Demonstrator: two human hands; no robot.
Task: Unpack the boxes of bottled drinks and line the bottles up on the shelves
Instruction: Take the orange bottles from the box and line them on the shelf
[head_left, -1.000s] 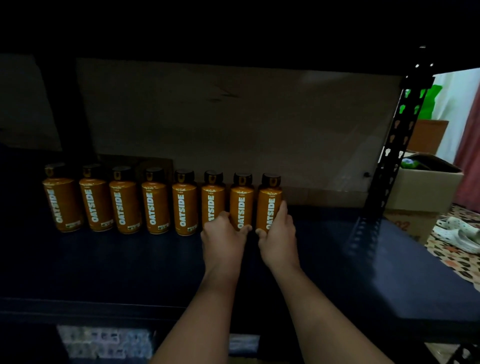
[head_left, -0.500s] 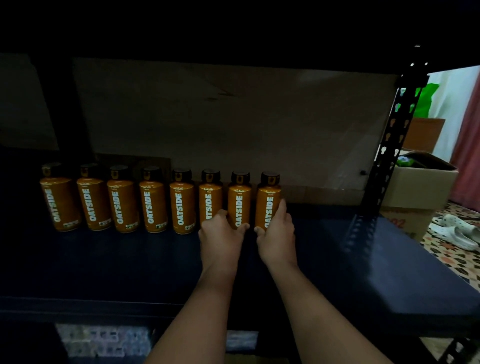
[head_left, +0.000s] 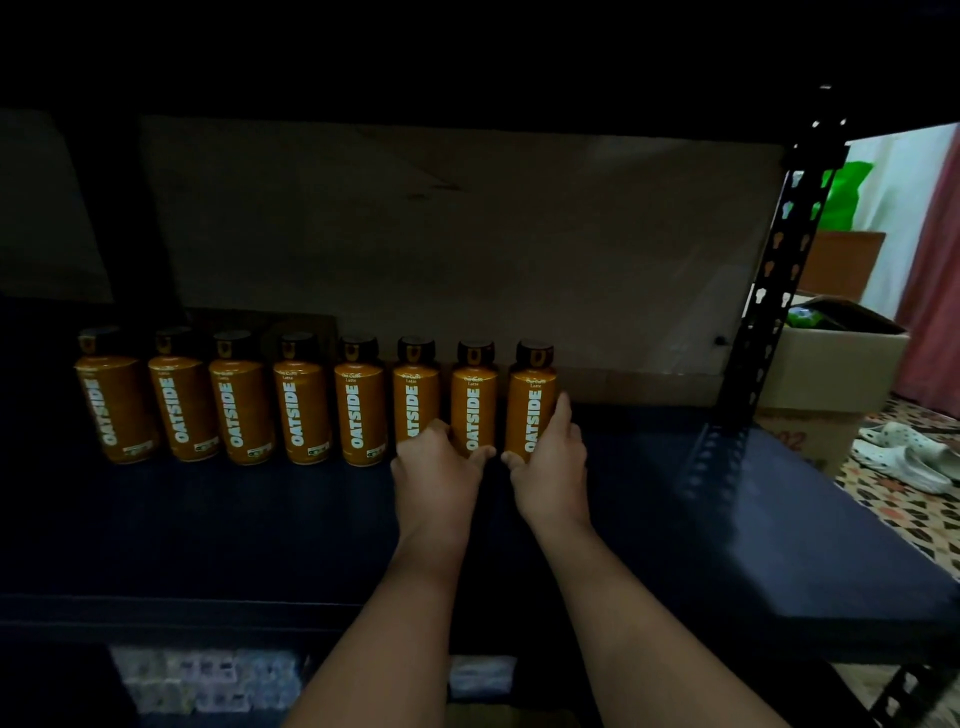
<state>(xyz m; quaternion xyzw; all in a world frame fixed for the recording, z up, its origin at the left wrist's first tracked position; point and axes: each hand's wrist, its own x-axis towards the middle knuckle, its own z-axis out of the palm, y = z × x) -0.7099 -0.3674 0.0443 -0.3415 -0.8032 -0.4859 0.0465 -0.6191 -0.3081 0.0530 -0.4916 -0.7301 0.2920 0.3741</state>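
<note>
Reaching across the dark shelf, the left hand curls around the seventh bottle while the right hand grips the eighth bottle just beside it. Six more bottles stand upright in line to the left hand's left.
</note>
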